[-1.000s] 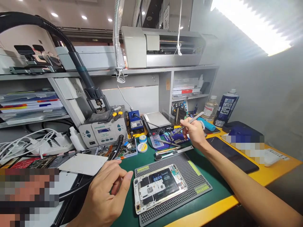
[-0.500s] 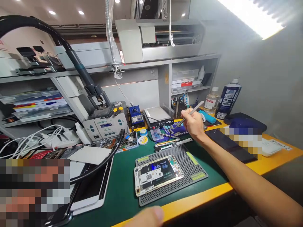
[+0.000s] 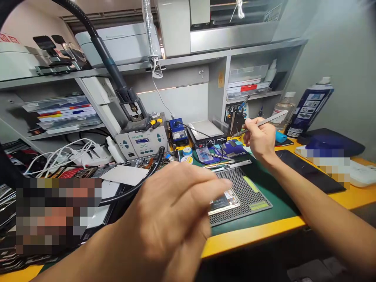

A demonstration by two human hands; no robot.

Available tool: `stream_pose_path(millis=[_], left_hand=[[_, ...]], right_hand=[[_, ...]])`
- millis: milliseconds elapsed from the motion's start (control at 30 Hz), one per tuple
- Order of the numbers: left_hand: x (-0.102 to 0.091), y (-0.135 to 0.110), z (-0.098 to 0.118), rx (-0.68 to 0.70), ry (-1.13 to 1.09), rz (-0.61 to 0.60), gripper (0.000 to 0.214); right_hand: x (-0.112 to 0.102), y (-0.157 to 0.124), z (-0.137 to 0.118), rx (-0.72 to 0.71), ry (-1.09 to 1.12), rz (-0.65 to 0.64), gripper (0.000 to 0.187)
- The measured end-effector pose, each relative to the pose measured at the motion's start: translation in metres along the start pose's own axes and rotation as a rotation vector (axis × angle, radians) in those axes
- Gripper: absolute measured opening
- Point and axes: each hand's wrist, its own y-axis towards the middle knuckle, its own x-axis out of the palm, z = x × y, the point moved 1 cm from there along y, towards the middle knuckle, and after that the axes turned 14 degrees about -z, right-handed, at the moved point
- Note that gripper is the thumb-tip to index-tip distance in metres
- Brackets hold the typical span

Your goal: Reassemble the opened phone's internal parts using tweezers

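My right hand (image 3: 260, 137) grips metal tweezers (image 3: 273, 119), their tips pointing down-left near the scissors at the back of the bench. My left hand (image 3: 176, 211) is large and motion-blurred in the foreground, its fingers bent. Its palm side is hidden, and I cannot make out anything in it. Behind the left hand, an opened phone (image 3: 232, 199) with its battery showing lies on a grey perforated mat (image 3: 249, 192). The left hand covers most of the phone from view.
A grey soldering station (image 3: 143, 143) and a small blue device (image 3: 179, 133) stand at the back beside a flat plate heater (image 3: 207, 131). A black cable crosses the left side. Right of my right arm lie a dark flat panel (image 3: 308, 170), a clear bottle and a spray can (image 3: 311, 105).
My left hand has risen from the bottom edge and now covers most of the phone. My right hand still holds the tweezers and appears farther right. The camera view has tilted down.
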Motion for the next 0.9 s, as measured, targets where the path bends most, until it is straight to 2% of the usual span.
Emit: stream_pose_path(millis=[33,67,133,233,300,433,533,633,767,900], left_hand=[[-0.011,0.031,-0.002,0.137,0.021,0.087,0.036],[-0.017,0.052,-0.008,0.194,0.026,0.106,0.030],[-0.015,0.069,-0.027,0.141,0.026,0.109,0.021],[0.004,0.059,-0.060,0.016,-0.019,0.084,0.019],[0.016,0.049,-0.075,-0.058,-0.079,0.073,0.019],[0.027,0.042,-0.080,-0.151,-0.195,0.054,0.021],[0.029,0.040,-0.076,-0.189,-0.257,0.042,0.021],[0.031,0.039,-0.076,-0.228,-0.295,0.039,0.018],[0.029,0.040,-0.078,-0.262,-0.301,0.066,0.014],[0.028,0.044,-0.075,-0.218,-0.246,0.081,0.011]], right_hand=[[-0.002,0.000,-0.001,0.012,-0.006,0.008,0.031],[-0.004,-0.001,-0.002,0.027,-0.014,0.011,0.029],[-0.009,-0.001,-0.004,0.054,-0.033,0.004,0.032],[-0.016,0.000,-0.011,0.107,-0.076,-0.039,0.034],[-0.018,0.003,-0.019,0.150,-0.115,-0.084,0.034],[-0.015,0.009,-0.040,0.235,-0.173,-0.180,0.031],[0.001,0.007,-0.054,0.285,-0.167,-0.251,0.032],[0.029,-0.003,-0.061,0.336,-0.115,-0.373,0.029],[0.068,-0.026,-0.059,0.385,-0.029,-0.549,0.025],[0.091,-0.046,-0.054,0.405,0.034,-0.630,0.026]])
